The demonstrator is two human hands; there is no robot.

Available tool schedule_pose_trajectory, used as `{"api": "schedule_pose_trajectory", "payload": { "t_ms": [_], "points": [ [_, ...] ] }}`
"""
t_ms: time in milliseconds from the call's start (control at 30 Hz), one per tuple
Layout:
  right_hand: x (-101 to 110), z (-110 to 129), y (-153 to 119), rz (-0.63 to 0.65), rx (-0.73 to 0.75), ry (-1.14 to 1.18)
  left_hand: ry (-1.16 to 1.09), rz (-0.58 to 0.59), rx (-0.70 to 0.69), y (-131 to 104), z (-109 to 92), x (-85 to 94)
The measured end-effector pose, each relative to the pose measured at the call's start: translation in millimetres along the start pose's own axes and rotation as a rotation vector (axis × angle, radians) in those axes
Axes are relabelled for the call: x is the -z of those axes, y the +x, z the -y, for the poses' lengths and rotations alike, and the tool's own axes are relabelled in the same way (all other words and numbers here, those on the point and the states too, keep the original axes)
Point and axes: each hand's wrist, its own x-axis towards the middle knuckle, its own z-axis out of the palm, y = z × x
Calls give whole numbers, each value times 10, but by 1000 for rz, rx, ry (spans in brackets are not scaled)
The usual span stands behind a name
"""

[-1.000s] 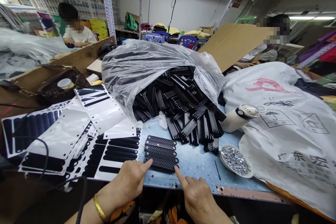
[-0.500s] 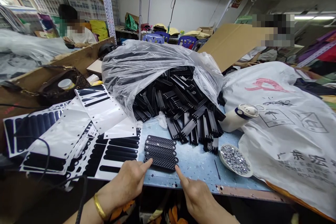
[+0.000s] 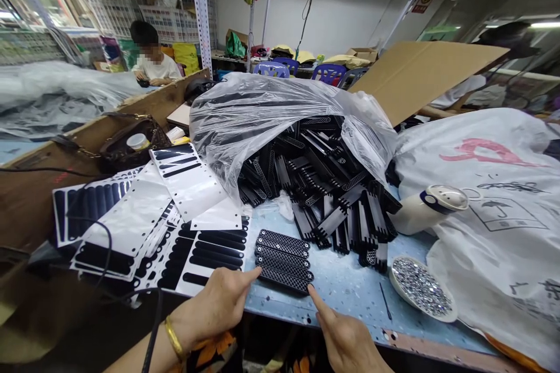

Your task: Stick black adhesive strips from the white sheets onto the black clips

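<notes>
Several black strips with a cross-hatched texture and small round studs at their ends (image 3: 283, 259) lie side by side as a flat block near the table's front edge. My left hand (image 3: 227, 294) is at their left end, its extended index fingertip touching the nearest strip's corner. At the right end, my right hand (image 3: 343, 332) points its straight index finger at the same strip's corner, touching or nearly so. The other fingers of both hands are partly curled, and neither hand grips anything. A gold bangle (image 3: 173, 339) circles my left wrist.
Behind the block, black parts (image 3: 324, 186) spill from a clear plastic bag (image 3: 262, 99). White sheets with black strips (image 3: 175, 198) lie left. To the right are a bowl of shiny bits (image 3: 420, 285), a thin dark tool (image 3: 385, 301), a bottle (image 3: 429, 207) and a white sack (image 3: 481, 157).
The whole view has shifted, so the scene sits further right and slightly lower in the picture. Both hands stay at the ends of the strip block with little visible movement.
</notes>
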Motion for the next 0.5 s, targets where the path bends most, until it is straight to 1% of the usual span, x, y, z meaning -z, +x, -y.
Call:
{"api": "schedule_pose_trajectory", "payload": {
  "t_ms": [167,267,367,433,500],
  "points": [
    [26,-4,27,-10,6,-8,-89,-5,59,34,-30,44],
    [-12,-21,18,-33,23,-54,-191,-26,76,62,-16,59],
    [-70,-31,-12,-57,10,-70,-265,-26,59,82,5,43],
    [-106,-31,-34,-77,-3,-62,-172,7,14,70,2,23],
    [-137,-28,-50,-85,6,-61,22,59,-38,48,-15,12]
  ]
}}
